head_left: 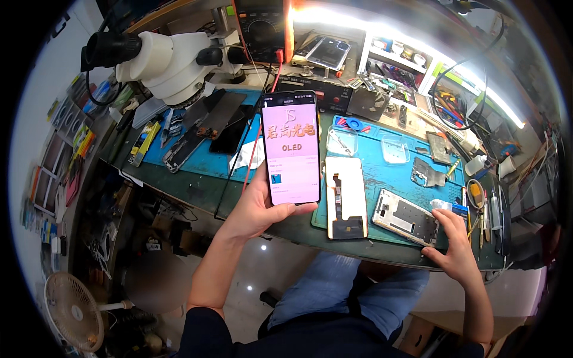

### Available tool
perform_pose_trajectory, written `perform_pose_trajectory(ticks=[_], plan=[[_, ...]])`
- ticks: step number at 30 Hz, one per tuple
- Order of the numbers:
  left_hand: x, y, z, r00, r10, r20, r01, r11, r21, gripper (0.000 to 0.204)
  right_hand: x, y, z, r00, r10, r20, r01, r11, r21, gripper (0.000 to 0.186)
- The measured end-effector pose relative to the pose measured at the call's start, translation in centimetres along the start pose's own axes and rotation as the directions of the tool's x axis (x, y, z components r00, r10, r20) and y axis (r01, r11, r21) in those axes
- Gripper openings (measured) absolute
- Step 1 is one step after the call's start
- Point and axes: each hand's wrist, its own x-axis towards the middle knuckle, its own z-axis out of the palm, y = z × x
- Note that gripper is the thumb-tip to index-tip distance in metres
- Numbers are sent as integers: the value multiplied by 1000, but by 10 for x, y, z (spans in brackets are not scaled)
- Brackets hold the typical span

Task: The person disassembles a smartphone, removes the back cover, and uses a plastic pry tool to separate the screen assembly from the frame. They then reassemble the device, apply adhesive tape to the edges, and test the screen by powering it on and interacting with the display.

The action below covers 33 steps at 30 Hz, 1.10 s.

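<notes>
A smartphone (292, 149) with a lit pink and white screen is held upright in my left hand (256, 206), its fingers wrapped round the lower part. My right hand (452, 244) rests at the right end of a phone frame (406, 216), thumb and fingers about its edge; the frame lies tilted on the blue work mat. Between the two hands lies a phone screen panel (346, 197), its pale back up, with a dark flex cable and a black lower strip. A blue and white packet (450, 206) sits just behind my right hand.
A white microscope (170, 62) stands at the back left, above several dark phones and parts (206, 128). Two clear plastic trays (395, 149) and a metal phone part (427, 172) lie behind the frame. Tweezers and pens (492, 215) line the right edge. A fan (74, 310) stands lower left.
</notes>
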Motion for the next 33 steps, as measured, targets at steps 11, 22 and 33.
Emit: perform_pose_trajectory(ticks=[11,22,33], plan=[[1,-5,-3,1000,2,8,-3,1000,31,84,-1,0,-1,1000,-10,-3,10,1000,-16,81],[-9,31,-4,935,-58,-351,78,996,42,97,-3,3,-2,999,-41,-31,41,999,-5,82],[-12,30,-23,812,-29,-582,334,842,424,98,4,15,-4,981,-174,-90,173,985,-11,75]])
